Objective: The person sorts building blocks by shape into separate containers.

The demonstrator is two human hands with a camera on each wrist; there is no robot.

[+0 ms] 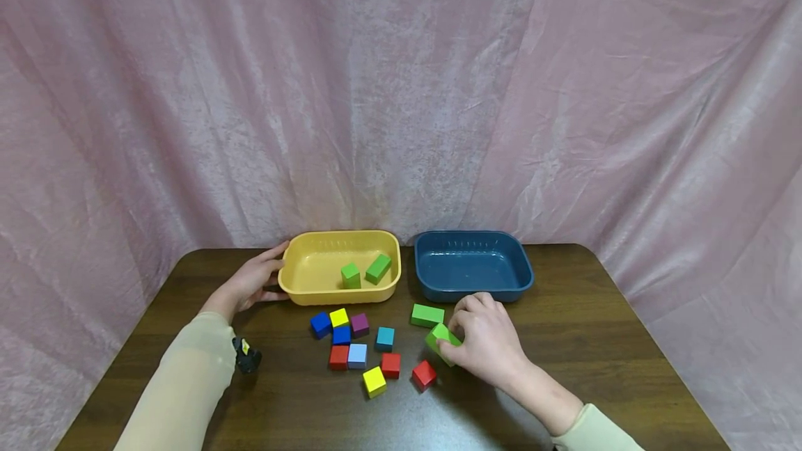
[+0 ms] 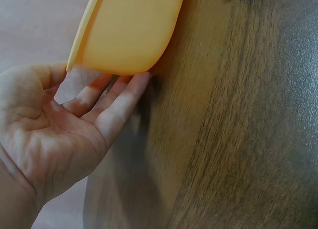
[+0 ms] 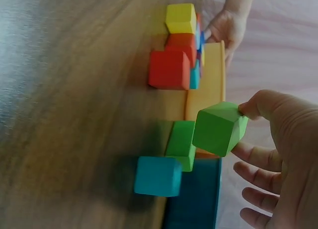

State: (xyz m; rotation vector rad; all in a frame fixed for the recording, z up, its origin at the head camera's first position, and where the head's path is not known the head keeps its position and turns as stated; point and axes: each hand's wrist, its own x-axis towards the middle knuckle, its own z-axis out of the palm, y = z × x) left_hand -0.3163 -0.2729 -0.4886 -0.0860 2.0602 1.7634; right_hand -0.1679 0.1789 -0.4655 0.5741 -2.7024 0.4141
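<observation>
My right hand pinches a green block between thumb and fingertips, tilted above the table. Under it, another green block lies on the wood. A teal block sits beside that one in the right wrist view; in the head view my hand seems to hide it. At the far left, my left hand touches the end of the yellow tray. Its fingers spread fairly straight along the outer wall, with the thumb at the rim. Two green blocks lie inside this tray.
A blue tray stands right of the yellow one. In front of the trays lie several cubes, among them a red cube, a yellow cube, a light blue cube and a purple cube. A pink curtain hangs behind.
</observation>
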